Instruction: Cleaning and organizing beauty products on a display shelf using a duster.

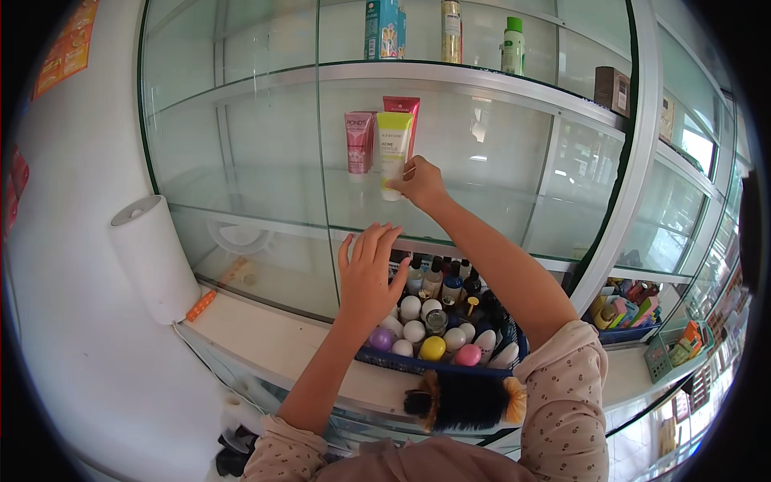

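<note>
My right hand grips the lower part of a white cosmetic tube with a yellow-green top, upright at the middle glass shelf. Just behind that tube stands a red tube, partly hidden. To their left is a pink Pond's tube, with more of the same kind seemingly lined up behind it. My left hand holds nothing; its fingers are spread, near the shelf's front edge and above a blue plastic basket. Bottles and round-capped containers fill the basket, among them a yellow one.
Above, a shelf holds blue boxes, a tall gold-toned bottle and a green-capped bottle. A sliding glass pane covers the cabinet's left side. A black brush lies before the basket. A white cylinder stands left.
</note>
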{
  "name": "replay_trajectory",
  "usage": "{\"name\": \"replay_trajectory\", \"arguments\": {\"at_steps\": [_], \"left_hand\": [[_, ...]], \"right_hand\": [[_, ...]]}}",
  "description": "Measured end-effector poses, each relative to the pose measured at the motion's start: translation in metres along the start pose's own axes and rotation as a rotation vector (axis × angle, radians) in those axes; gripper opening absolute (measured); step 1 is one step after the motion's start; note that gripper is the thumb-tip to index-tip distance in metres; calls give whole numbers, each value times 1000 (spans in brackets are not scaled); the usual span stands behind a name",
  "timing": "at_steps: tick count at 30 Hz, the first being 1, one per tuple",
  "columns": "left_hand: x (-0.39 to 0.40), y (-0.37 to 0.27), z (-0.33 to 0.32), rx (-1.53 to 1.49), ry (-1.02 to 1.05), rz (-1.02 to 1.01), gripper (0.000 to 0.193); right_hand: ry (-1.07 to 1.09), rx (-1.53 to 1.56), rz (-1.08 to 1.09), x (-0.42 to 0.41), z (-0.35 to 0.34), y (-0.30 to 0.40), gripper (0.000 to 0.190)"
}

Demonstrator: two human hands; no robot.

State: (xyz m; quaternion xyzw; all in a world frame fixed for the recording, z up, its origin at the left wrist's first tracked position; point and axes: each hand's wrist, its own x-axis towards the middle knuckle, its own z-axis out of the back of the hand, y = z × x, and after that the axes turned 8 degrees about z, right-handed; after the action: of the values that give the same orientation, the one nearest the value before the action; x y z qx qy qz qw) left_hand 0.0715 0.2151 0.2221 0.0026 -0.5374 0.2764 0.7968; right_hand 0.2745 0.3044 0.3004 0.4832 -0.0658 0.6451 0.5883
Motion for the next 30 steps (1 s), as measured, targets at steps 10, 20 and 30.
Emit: {"name": "replay_trajectory", "arguments": {"at_steps": [10,20,30], "left_hand": [[-1,-2,0,-3,-15,-9,45],[-2,-1,3,5,-14,-5,46],[-3,-1,2,-15,0,11,46]], "right_hand": [[-24,-75,28,-4,2,8,50],[37,-140,26,-9,2,9,54],[95,-119,-16,-12,7,15,64]]}}
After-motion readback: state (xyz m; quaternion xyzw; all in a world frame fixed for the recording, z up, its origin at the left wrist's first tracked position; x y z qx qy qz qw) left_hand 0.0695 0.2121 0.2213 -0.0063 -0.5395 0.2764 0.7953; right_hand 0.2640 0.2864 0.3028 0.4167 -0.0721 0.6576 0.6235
